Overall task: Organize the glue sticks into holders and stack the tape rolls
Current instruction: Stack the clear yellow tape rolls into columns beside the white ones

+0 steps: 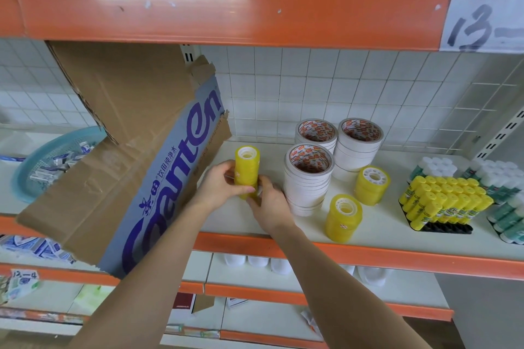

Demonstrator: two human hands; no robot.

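- Both hands on one yellow tape stack (247, 171), a column of small clear rolls standing upright on the shelf (377, 224), just right of the cardboard box (147, 161).
- Left hand (219, 183) wraps the mid-section from the box side, thumb across the front; grip is closed round the stack.
- Right hand (269, 201) holds the lower part from the right, fingers curled behind the base; also grasping the stack.
- Handling guess: rolls look light, hard plastic cores, smooth glossy sides, so slippery. If unwrapped they could shear sideways in a tall narrow column; cannot tell whether a sleeve binds them.
- Best hold, in my view: low and mid together, squeezing the sides evenly, one hand near the base to stop a lean. Top-only pinch looks risky.
- Two more yellow stacks stand free: front one (343, 218) near the shelf edge, rear one (372, 185) behind it. Shorter, wider, likely steadier.
- Three white tape stacks: front (307, 180), back left (316, 133), back right (357, 144). Front one sits just beside the right hand; a bump is possible.
- Yellow glue sticks (445, 201) lie packed in a black holder (450, 228) at right, white-capped ones (436, 166) behind them. Untouched by either hand.
- Blue basket (37, 167) far left, behind the box.
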